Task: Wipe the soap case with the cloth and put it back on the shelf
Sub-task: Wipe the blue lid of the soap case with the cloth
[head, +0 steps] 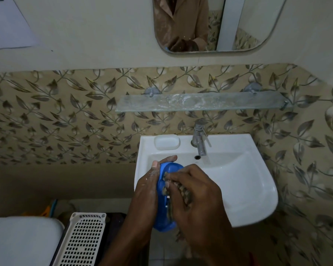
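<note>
My left hand (145, 191) grips a blue plastic soap case (162, 210) by its left edge, with the fingers curled over its far end. The case is held over the front left rim of the white sink (244, 191). My right hand (192, 191) holds a checked brown cloth (185, 194) and presses it into the inside of the case. Most of the cloth is hidden under my fingers. The glass shelf (200, 102) hangs on the wall above the tap, bare and smeared with white residue.
A white soap bar (167, 142) lies on the sink's back left ledge, beside the steel tap (199, 139). A mirror (210, 25) hangs above the shelf. A white perforated basket (85, 240) and a toilet tank lid (23, 240) stand at lower left.
</note>
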